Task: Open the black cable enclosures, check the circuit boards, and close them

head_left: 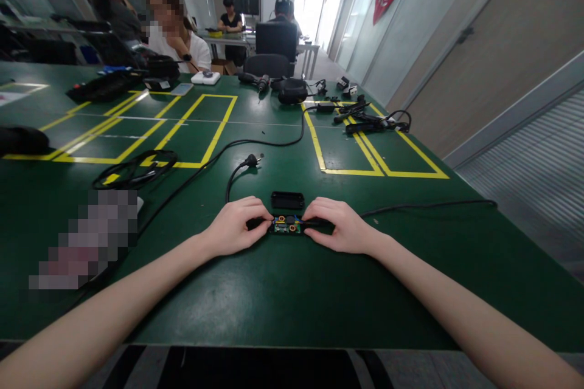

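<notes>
A small green circuit board (286,226) with copper coils and coloured wires lies in a black casing half on the green table. My left hand (241,225) pinches its left end between thumb and fingers. At the opposite end, my right hand (340,223) does the same, with a black cable passing under its curved fingers. Just beyond the board rests the other casing half, a black cover (287,200). A power plug (252,161) on a short black cord lies past my left hand. From my right hand a black cable (429,204) runs to the right.
Yellow tape (353,173) marks rectangles on the table (219,310). A coiled cable (137,171) lies left, near a blurred item (91,237). Tangled cords and adapters (369,118) and a drill-like tool (262,83) lie farther back. A person (176,36) sits across the table.
</notes>
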The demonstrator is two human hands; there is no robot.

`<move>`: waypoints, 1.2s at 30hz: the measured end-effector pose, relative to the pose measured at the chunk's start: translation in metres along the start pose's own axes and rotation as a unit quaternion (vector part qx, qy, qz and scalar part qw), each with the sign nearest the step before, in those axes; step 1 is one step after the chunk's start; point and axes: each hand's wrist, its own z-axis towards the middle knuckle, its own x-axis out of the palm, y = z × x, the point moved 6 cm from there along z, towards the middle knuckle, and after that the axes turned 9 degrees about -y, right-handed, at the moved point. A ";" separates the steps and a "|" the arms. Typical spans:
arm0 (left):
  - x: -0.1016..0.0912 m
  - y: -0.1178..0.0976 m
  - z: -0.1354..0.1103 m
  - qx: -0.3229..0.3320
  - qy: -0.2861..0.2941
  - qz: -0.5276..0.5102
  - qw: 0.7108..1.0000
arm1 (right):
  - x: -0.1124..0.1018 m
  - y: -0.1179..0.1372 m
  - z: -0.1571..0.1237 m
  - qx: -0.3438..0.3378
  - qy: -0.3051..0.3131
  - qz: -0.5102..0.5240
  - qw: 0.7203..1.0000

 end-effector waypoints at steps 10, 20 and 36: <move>0.002 -0.010 0.003 0.071 0.036 0.045 0.996 | 0.004 -0.002 -0.002 -0.013 0.014 0.002 1.000; 0.005 -0.012 0.003 0.075 0.066 0.089 0.991 | 0.001 0.003 0.003 -0.010 0.002 0.004 1.000; 0.007 -0.003 -0.001 0.036 0.008 0.144 0.989 | 0.012 -0.036 0.000 0.163 -0.061 -0.091 0.981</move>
